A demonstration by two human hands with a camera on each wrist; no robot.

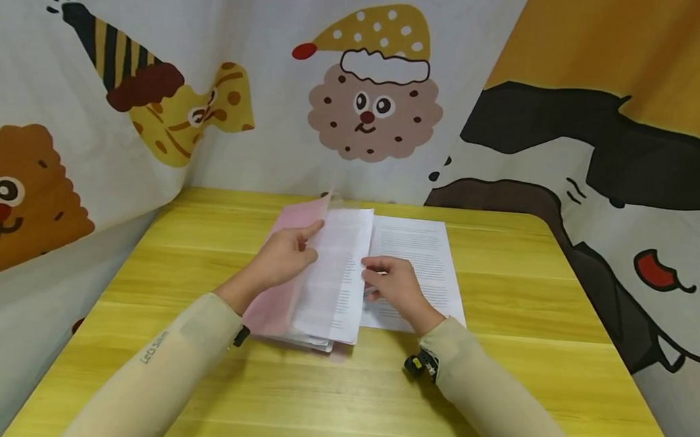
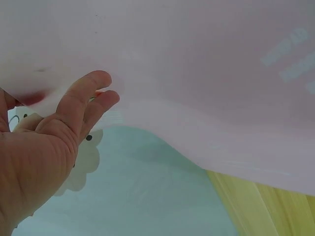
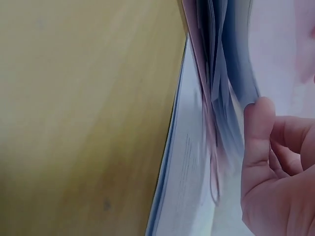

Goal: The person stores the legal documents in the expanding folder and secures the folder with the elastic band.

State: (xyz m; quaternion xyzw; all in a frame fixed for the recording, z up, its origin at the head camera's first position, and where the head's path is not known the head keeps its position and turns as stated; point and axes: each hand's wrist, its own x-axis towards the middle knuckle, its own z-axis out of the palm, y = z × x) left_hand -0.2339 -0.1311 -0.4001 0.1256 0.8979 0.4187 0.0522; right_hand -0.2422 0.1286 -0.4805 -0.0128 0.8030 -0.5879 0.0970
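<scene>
A pink translucent folder stands partly opened in the middle of the table, with printed white sheets inside. My left hand holds its raised cover near the upper part. In the left wrist view, the cover spreads broadly beside the left hand, with some fingers partly hidden behind it. My right hand pinches the right edge of the sheets. The right wrist view shows the thumb at a sheet's edge, beside several layered papers; the fingers' far side is hidden.
A flat stack of printed paper lies on the right, partly under the folder and my right hand. The wooden table extends around it all. A patterned cloth hangs behind the table's far edge.
</scene>
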